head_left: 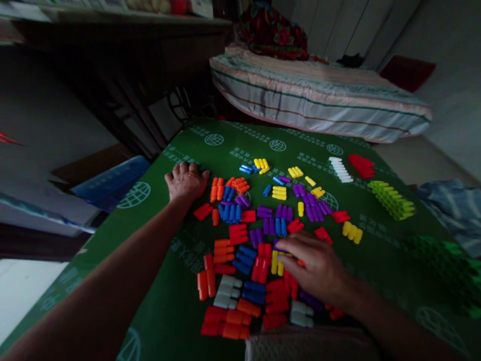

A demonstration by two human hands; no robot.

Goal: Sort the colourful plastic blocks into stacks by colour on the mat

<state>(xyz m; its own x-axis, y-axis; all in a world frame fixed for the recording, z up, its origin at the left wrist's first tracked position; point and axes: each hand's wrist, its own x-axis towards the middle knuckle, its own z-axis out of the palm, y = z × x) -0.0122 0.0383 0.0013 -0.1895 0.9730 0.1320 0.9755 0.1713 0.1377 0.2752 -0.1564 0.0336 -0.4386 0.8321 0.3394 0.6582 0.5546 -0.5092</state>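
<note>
My left hand rests palm down on the green board, fingers apart, beside an orange ribbed plastic piece; it holds nothing. My right hand is over the near part of the scattered pieces, thumb and forefinger closed about a yellow plastic piece; its other fingers are partly hidden. Close by lie a red piece, a blue piece and a purple piece. Nearer to me are grey pieces, with more red and orange ones around them.
Toward the right of the green board stand a white stack, a red stack, a lime green stack and a darker green stack. A bed is beyond the far edge, and a dark table stands left.
</note>
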